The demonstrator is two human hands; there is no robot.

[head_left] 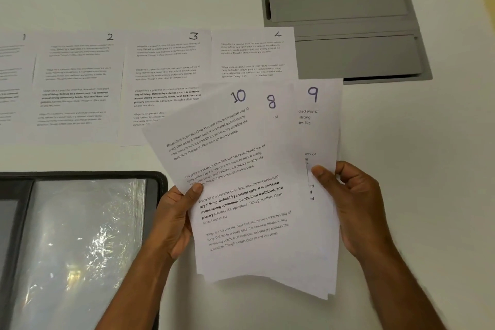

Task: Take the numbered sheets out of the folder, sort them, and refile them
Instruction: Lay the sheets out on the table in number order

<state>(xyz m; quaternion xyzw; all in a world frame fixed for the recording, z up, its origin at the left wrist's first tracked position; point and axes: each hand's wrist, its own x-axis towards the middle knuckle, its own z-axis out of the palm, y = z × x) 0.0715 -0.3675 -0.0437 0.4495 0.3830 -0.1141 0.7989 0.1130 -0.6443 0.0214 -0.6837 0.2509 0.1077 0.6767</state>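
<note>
While sheets 1 to 4 [166, 83] lie in a row on the tabletop [401, 142] | my left hand [174, 220] and right hand [353, 201] pinch the fanned sheets 10, 8, 9 [241, 169] | folder [80, 244] lies open at lower left | sorting roughly half done, refiling not begun.

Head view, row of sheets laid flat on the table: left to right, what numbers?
Sheet 1, cut by the frame edge → sheet 2 → sheet 3 → sheet 4. Sheets 10, 8 and 9 are fanned in the hands, not in the row.
</note>
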